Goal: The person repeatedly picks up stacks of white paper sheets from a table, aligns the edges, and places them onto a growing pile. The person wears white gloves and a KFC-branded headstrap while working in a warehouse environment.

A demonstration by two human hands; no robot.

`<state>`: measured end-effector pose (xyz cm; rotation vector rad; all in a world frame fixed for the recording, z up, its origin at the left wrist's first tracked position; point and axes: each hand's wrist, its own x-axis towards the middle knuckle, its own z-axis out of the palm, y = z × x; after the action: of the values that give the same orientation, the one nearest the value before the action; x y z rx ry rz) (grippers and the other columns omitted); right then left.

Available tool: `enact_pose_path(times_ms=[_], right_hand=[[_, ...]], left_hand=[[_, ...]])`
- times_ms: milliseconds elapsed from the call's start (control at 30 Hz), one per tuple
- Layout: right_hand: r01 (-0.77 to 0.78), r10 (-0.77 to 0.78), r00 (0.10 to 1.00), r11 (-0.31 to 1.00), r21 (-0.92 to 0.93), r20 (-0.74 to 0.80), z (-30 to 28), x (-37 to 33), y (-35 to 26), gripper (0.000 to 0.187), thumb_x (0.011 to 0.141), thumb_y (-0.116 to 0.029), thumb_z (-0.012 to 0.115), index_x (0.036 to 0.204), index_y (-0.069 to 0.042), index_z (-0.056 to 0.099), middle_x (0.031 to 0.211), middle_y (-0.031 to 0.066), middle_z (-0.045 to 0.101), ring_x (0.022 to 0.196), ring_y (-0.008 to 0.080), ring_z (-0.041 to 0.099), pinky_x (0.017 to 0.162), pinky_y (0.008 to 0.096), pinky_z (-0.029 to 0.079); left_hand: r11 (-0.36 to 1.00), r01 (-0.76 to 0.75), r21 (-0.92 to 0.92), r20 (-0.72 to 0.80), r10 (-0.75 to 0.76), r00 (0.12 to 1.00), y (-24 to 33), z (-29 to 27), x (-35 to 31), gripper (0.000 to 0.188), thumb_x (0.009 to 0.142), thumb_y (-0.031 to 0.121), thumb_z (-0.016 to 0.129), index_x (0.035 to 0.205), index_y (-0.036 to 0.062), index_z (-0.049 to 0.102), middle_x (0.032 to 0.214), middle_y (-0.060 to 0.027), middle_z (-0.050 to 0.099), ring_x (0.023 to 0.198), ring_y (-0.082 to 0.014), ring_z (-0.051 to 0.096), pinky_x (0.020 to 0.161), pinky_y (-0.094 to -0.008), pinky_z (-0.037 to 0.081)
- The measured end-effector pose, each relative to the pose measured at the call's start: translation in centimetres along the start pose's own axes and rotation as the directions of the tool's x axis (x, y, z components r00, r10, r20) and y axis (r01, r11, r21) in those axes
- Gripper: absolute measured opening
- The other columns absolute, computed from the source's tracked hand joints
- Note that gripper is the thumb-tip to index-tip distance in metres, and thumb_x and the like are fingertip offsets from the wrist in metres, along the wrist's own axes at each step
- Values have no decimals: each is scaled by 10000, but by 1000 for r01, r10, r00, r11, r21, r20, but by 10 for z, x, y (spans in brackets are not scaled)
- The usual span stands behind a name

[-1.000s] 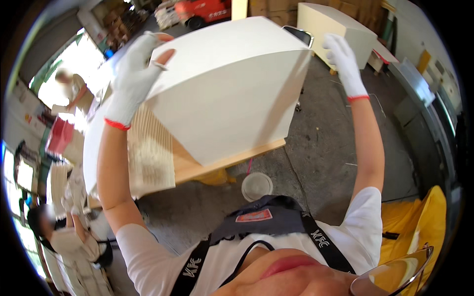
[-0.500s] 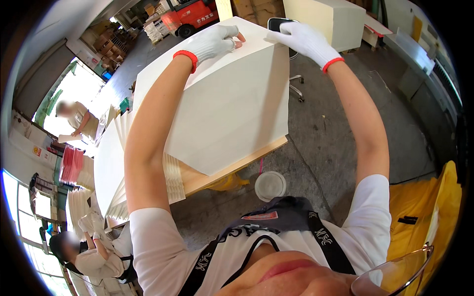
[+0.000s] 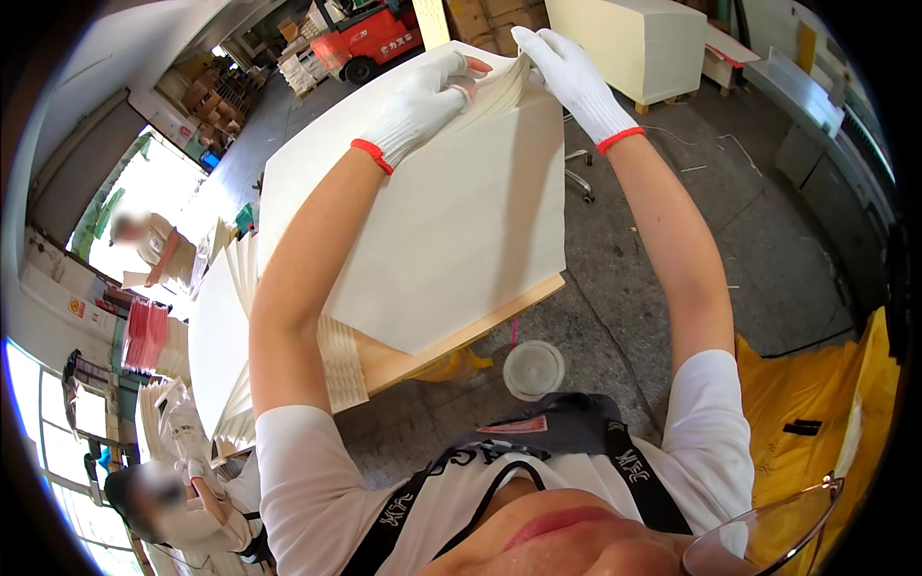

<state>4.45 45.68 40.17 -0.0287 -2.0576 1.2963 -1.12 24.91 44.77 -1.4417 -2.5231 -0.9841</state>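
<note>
A broad stack of large white paper sheets point(image 3: 432, 230) lies on a pale wooden board point(image 3: 461, 331) in front of me. At its far right corner, my right hand point(image 3: 574, 84), in a white knit glove with a red cuff, pinches the lifted edges of several sheets. These sheets curve upward, with their fanned edges point(image 3: 501, 96) showing between my hands. My left hand point(image 3: 423, 104), in a matching glove with some bare fingertips, rests on the stack's far part, fingers slightly bent and apart, just left of the curl.
More fanned paper point(image 3: 336, 355) sits at the left. A white round bucket point(image 3: 534, 371) stands on the floor below the board. Farther off are a red forklift point(image 3: 370, 43) and a large cream stack point(image 3: 629, 53). Two people work at the left. Yellow fabric point(image 3: 797, 413) hangs at the right.
My right hand has raised the far right corner of the sheets, so their edges now bend up and fan apart. My left hand has shifted slightly right and nearer.
</note>
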Motion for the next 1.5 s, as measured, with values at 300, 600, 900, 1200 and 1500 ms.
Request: enact_pose_path(times_ms=[300, 600, 900, 1200, 1500], right_hand=[[96, -113, 973, 991, -93, -203, 8, -18, -7, 577, 988, -563, 366, 938, -28, 577, 856, 195, 621, 861, 391, 593, 795, 440, 444], [12, -22, 991, 997, -74, -132, 7, -24, -14, 582, 979, -584, 369, 919, -35, 553, 809, 202, 596, 829, 402, 589, 766, 452, 438], [88, -105, 980, 991, -103, -172, 9, -18, -3, 570, 972, -569, 391, 883, -26, 537, 804, 203, 595, 822, 419, 578, 760, 457, 437], [91, -107, 977, 992, -92, -186, 8, -20, 0, 550, 981, -546, 395, 876, -25, 538, 816, 196, 603, 828, 407, 587, 760, 457, 440], [100, -111, 974, 993, -63, -200, 8, -23, -2, 548, 980, -549, 408, 917, -28, 568, 830, 182, 626, 830, 380, 605, 773, 438, 451]], left_hand=[[973, 137, -186, 95, -121, 988, 18, -3, -6, 411, 926, 232, 672, 1296, 93, 561, 1176, -91, 639, 1059, -152, 577, 928, -303, 455], [968, -131, -213, -62, 120, 991, 1, -2, -4, 370, 962, 231, 587, 1289, 61, 558, 1160, -84, 640, 1033, -152, 583, 915, -300, 458], [1000, -3, 0, 4, 3, 1000, 11, 2, -8, 314, 952, 258, 639, 1208, 81, 592, 883, 6, 607, 706, -75, 498, 659, -246, 433], [992, 46, -120, 16, -45, 999, 20, 0, -8, 308, 872, 182, 733, 1130, 67, 613, 871, -15, 592, 768, -97, 529, 677, -278, 458], [987, 22, -158, 5, -22, 1000, 12, -1, -6, 310, 834, 151, 765, 1094, 64, 622, 912, -19, 610, 830, -101, 554, 724, -280, 475]])
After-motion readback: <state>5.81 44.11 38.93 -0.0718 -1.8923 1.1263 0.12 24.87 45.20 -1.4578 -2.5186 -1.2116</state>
